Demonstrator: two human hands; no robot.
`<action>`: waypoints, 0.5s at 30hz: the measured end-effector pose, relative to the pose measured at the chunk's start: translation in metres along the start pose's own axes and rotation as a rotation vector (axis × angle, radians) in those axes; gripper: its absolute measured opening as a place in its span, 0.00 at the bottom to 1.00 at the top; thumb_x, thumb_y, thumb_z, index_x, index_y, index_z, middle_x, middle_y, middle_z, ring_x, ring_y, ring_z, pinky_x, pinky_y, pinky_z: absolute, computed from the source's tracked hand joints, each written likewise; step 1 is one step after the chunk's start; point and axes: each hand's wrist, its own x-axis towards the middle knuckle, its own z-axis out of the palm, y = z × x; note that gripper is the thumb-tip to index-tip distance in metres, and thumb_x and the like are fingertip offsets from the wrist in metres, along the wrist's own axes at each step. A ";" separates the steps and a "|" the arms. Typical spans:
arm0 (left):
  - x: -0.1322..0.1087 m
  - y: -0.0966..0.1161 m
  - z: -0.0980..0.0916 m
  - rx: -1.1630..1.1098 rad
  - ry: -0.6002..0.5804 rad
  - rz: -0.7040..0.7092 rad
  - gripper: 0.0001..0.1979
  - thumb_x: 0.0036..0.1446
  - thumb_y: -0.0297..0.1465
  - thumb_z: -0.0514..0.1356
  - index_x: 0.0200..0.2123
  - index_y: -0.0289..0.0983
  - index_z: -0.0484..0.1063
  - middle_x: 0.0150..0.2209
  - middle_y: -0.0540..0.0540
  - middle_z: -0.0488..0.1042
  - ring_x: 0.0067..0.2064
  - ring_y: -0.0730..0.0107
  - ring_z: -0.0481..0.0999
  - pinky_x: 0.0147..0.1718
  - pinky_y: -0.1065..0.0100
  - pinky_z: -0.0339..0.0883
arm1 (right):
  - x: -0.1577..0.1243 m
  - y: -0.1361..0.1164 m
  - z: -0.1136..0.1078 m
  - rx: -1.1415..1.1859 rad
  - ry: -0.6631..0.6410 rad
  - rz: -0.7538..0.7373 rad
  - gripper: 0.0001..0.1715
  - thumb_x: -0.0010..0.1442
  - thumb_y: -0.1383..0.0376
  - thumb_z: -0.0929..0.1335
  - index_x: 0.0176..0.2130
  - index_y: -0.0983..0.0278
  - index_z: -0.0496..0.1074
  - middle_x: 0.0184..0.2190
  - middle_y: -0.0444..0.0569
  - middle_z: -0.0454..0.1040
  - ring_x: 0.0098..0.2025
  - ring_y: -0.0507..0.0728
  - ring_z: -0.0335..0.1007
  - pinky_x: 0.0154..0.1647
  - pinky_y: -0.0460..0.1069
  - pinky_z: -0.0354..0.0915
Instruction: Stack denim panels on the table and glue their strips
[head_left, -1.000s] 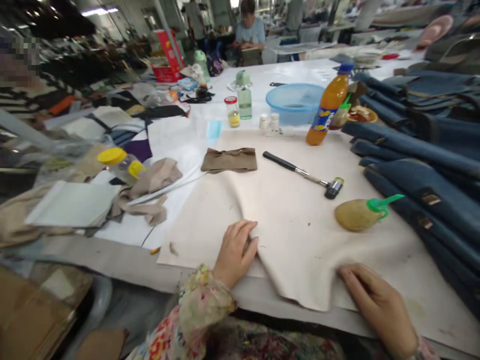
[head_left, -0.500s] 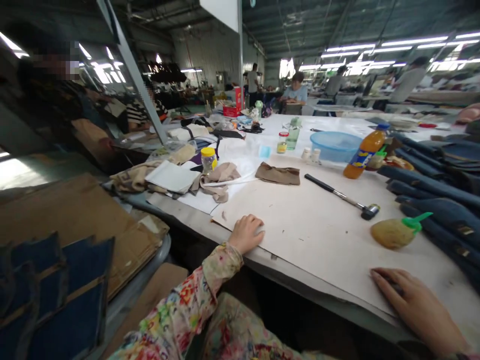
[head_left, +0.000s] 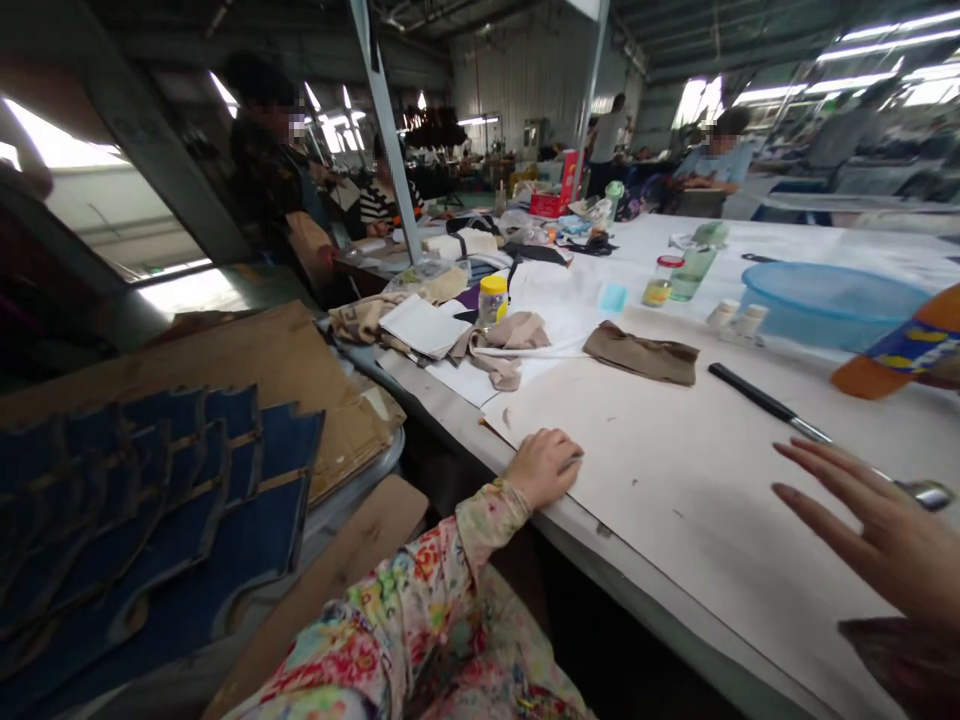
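Note:
My left hand (head_left: 545, 468) rests at the near edge of the white-covered table (head_left: 637, 430), its fingers curled. A small greyish thing shows at its fingertips, too little of it to name. On the right, my right hand (head_left: 881, 520) is raised over the table with fingers stretched out and nothing in them. Just beyond those fingers lies a hammer (head_left: 757, 396) with a black handle; the hand covers part of its shaft. A folded brown cloth (head_left: 641, 353) is farther back.
Blue denim pieces (head_left: 247, 520) and brown cardboard (head_left: 300, 350) lie to my left. Across the table stand a yellow-lidded jar (head_left: 493, 302), a red-lidded jar (head_left: 660, 283), a blue basin (head_left: 832, 305) and a tilted orange drink bottle (head_left: 900, 345). Several people are around the room.
The view has turned left, showing more denim. My right hand has lifted off the table and spread its fingers near the hammer. My left hand stays at the table edge.

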 end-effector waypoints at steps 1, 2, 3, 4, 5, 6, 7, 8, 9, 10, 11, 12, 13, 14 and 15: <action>0.000 0.000 0.000 -0.001 0.004 0.001 0.10 0.57 0.33 0.52 0.41 0.40 0.68 0.41 0.47 0.68 0.44 0.67 0.65 0.43 0.64 0.60 | 0.004 0.001 0.017 -0.011 -0.024 -0.006 0.36 0.58 0.48 0.53 0.59 0.63 0.55 0.59 0.52 0.56 0.59 0.64 0.55 0.61 0.59 0.52; 0.001 0.001 0.000 -0.003 0.006 0.003 0.10 0.57 0.32 0.52 0.41 0.40 0.68 0.41 0.47 0.69 0.44 0.67 0.65 0.43 0.65 0.60 | 0.005 0.002 0.035 -0.009 -0.048 -0.019 0.36 0.59 0.49 0.53 0.59 0.66 0.56 0.59 0.55 0.56 0.58 0.64 0.56 0.59 0.59 0.54; 0.002 0.002 0.000 -0.005 0.007 0.005 0.09 0.57 0.32 0.52 0.40 0.39 0.68 0.41 0.47 0.69 0.43 0.67 0.65 0.43 0.65 0.60 | 0.005 0.003 0.053 -0.009 -0.069 -0.016 0.35 0.60 0.50 0.53 0.57 0.68 0.58 0.58 0.56 0.58 0.58 0.64 0.56 0.58 0.59 0.56; 0.002 0.003 0.001 -0.009 0.008 0.009 0.09 0.57 0.32 0.52 0.40 0.39 0.68 0.40 0.47 0.69 0.43 0.68 0.66 0.42 0.65 0.60 | 0.003 0.004 0.070 -0.022 -0.076 -0.024 0.35 0.60 0.50 0.53 0.57 0.68 0.60 0.57 0.56 0.59 0.58 0.64 0.56 0.57 0.61 0.57; 0.002 0.004 0.001 -0.016 0.012 0.016 0.09 0.57 0.31 0.52 0.40 0.39 0.69 0.40 0.47 0.70 0.43 0.68 0.66 0.42 0.65 0.60 | 0.001 0.004 0.083 -0.034 -0.085 -0.041 0.34 0.61 0.50 0.53 0.57 0.69 0.60 0.57 0.57 0.59 0.58 0.63 0.56 0.57 0.60 0.57; 0.002 0.004 0.001 -0.025 0.021 0.024 0.09 0.57 0.31 0.52 0.40 0.39 0.69 0.40 0.47 0.70 0.42 0.68 0.66 0.42 0.65 0.60 | -0.002 0.004 0.093 -0.055 -0.057 -0.037 0.34 0.61 0.51 0.53 0.57 0.69 0.60 0.57 0.57 0.59 0.58 0.64 0.56 0.56 0.61 0.58; 0.001 0.002 0.000 -0.032 0.037 0.034 0.10 0.57 0.30 0.51 0.41 0.38 0.68 0.40 0.47 0.71 0.43 0.68 0.66 0.43 0.65 0.60 | -0.004 0.004 0.099 -0.072 -0.040 -0.053 0.33 0.61 0.52 0.53 0.57 0.69 0.61 0.57 0.57 0.59 0.58 0.64 0.57 0.56 0.61 0.58; -0.002 -0.001 -0.001 -0.033 0.063 0.036 0.10 0.57 0.30 0.51 0.41 0.38 0.68 0.40 0.47 0.71 0.43 0.68 0.67 0.44 0.64 0.60 | -0.006 0.003 0.102 -0.086 -0.023 -0.071 0.33 0.62 0.53 0.53 0.56 0.70 0.61 0.57 0.57 0.60 0.57 0.64 0.57 0.55 0.61 0.59; -0.006 -0.007 -0.003 -0.025 0.096 0.027 0.11 0.58 0.29 0.51 0.42 0.38 0.68 0.41 0.46 0.71 0.45 0.67 0.67 0.46 0.63 0.59 | -0.008 0.003 0.102 -0.097 -0.008 -0.091 0.32 0.62 0.54 0.53 0.56 0.70 0.61 0.57 0.57 0.60 0.57 0.64 0.57 0.55 0.61 0.59; -0.011 -0.015 -0.006 -0.004 0.133 0.003 0.12 0.58 0.29 0.50 0.44 0.38 0.67 0.43 0.46 0.70 0.47 0.67 0.66 0.48 0.62 0.58 | -0.010 0.003 0.101 -0.107 -0.001 -0.116 0.31 0.62 0.55 0.53 0.56 0.70 0.62 0.57 0.57 0.60 0.57 0.63 0.58 0.54 0.61 0.60; -0.018 -0.025 -0.010 0.029 0.173 -0.043 0.13 0.58 0.29 0.50 0.45 0.38 0.66 0.45 0.45 0.70 0.49 0.66 0.65 0.50 0.60 0.56 | -0.011 0.003 0.099 -0.116 0.008 -0.137 0.31 0.62 0.55 0.54 0.56 0.70 0.62 0.57 0.57 0.60 0.57 0.63 0.58 0.53 0.60 0.62; -0.026 -0.037 -0.015 0.070 0.202 -0.102 0.14 0.58 0.29 0.49 0.47 0.38 0.65 0.47 0.44 0.68 0.51 0.64 0.64 0.51 0.59 0.56 | -0.011 0.004 0.097 -0.126 0.021 -0.156 0.30 0.61 0.56 0.55 0.55 0.70 0.63 0.57 0.56 0.60 0.56 0.63 0.59 0.52 0.60 0.63; -0.034 -0.050 -0.020 0.109 0.228 -0.171 0.15 0.59 0.29 0.48 0.49 0.38 0.64 0.49 0.43 0.67 0.52 0.64 0.63 0.52 0.58 0.55 | -0.011 0.005 0.095 -0.134 0.036 -0.178 0.29 0.61 0.57 0.55 0.55 0.70 0.63 0.57 0.56 0.60 0.56 0.64 0.60 0.50 0.60 0.65; -0.042 -0.063 -0.025 0.143 0.251 -0.243 0.17 0.59 0.29 0.47 0.51 0.38 0.62 0.50 0.42 0.66 0.52 0.63 0.63 0.52 0.58 0.56 | -0.011 0.008 0.095 -0.138 0.054 -0.200 0.29 0.60 0.57 0.56 0.55 0.70 0.64 0.57 0.56 0.61 0.55 0.64 0.61 0.48 0.59 0.67; -0.049 -0.073 -0.030 0.169 0.267 -0.307 0.18 0.59 0.29 0.46 0.52 0.38 0.61 0.50 0.42 0.66 0.52 0.63 0.63 0.51 0.58 0.57 | -0.011 0.010 0.094 -0.138 0.071 -0.225 0.28 0.60 0.58 0.57 0.54 0.70 0.65 0.56 0.56 0.61 0.54 0.64 0.63 0.46 0.59 0.69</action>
